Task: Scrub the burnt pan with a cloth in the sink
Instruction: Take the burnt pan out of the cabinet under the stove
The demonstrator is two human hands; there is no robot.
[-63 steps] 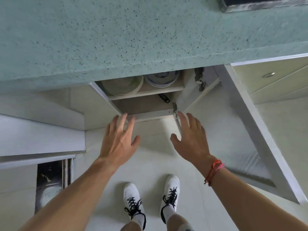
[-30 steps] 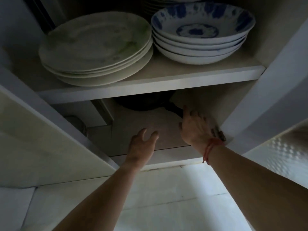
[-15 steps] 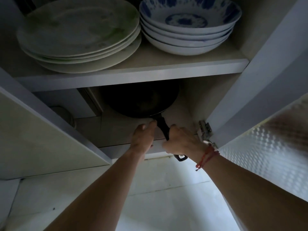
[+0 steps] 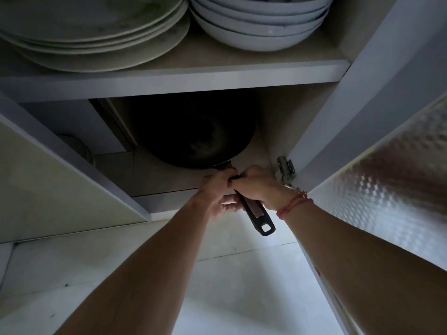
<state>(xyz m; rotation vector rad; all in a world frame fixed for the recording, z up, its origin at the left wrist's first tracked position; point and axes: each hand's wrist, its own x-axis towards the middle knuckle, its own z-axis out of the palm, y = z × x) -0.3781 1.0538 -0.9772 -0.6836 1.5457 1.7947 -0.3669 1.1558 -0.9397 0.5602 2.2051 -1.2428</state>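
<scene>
- Pale floor tiles [image 4: 242, 298] are seen at the bottom of the view, below an open low cabinet that is looked into from close by.
- Two bare forearms are stretched forward over the floor; a red string bracelet [image 4: 294, 204] is worn on the right wrist.
- Both hands are closed round the black handle [image 4: 258, 218] of the pan: the left hand [image 4: 217, 192] is curled on it from the left, and the right hand [image 4: 256, 184] is clenched over it from the right, the two touching each other.
- The free end of the handle, with its hanging hole, is left sticking out towards the camera, past the cabinet's front edge.
- The dark pan [image 4: 193, 139] is found in the lower compartment, under the shelf, its bowl in deep shadow.
- A metal hinge [image 4: 286, 170] is fixed just right of the hands, and the open door [image 4: 399, 177] with a patterned lining is swung out on the right.
- On the shelf [image 4: 169, 78] above, a stack of pale plates [image 4: 96, 32] is kept on the left and a stack of white bowls [image 4: 258, 27] just beside it on the right.
</scene>
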